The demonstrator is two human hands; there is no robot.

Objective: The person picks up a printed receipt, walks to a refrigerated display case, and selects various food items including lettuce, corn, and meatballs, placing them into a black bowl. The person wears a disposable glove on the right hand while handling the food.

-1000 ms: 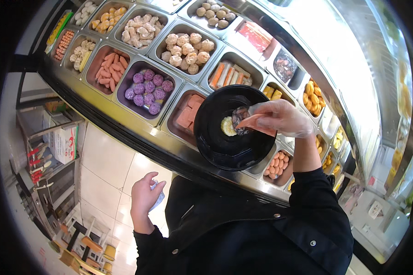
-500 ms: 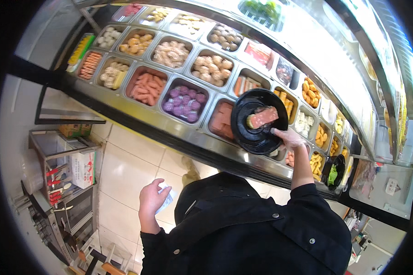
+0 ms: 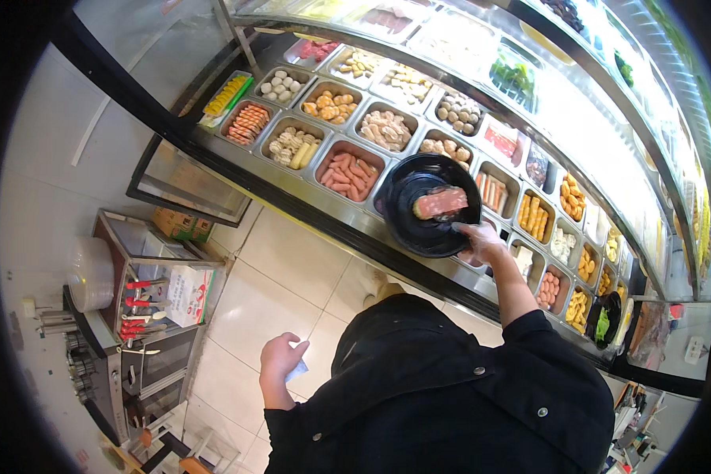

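My right hand, which seems to wear a thin clear glove, grips the right rim of a black bowl. Inside the bowl lies a pink slab of luncheon meat, with something dark and wet beside it that I cannot make out. The bowl hangs over the front row of metal food pans and hides some of them. Down at my left side, over the floor, my left hand is closed on a small white paper slip. Left of the bowl is a pan of small pink sausages.
Metal pans of balls, dumplings and fried sticks fill the lit counter. A second black bowl with green leaves stands at its right end. Glass shelves rise behind. To the left is a metal rack with red-handled utensils.
My view has swung left, so the counter appears farther right. The bowl has moved left along the pans and now covers the purple balls. Both hands keep their hold.
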